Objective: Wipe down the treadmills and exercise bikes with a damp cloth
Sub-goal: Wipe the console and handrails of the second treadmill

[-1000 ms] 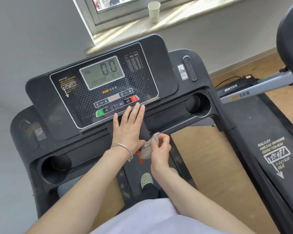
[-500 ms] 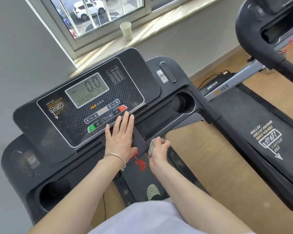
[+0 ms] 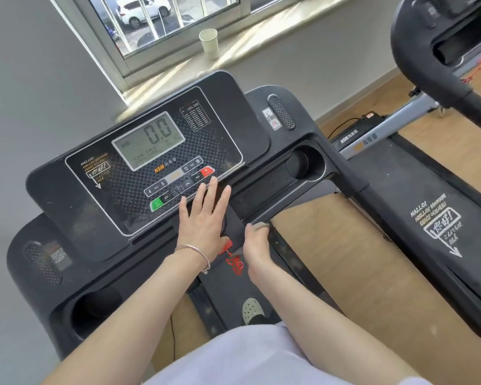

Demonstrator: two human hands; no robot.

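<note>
Flat, open left hand (image 3: pixel 203 220) rests on treadmill console (image 3: pixel 225 112), likely bracing; right hand (image 3: pixel 254 245) grips cloth (image 3: pixel 262 224) against the lower edge.

Bright daylight from window (image 3: pixel 161 26); sunlit sill; wide-angle edge distortion.

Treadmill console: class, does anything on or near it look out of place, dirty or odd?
The console shows dusty smears near its lower left corner and looks unwiped. A paper cup stands alone on the window sill behind it. The red safety cord hangs loose beside the left hand; the right hand grips the cloth.
</note>
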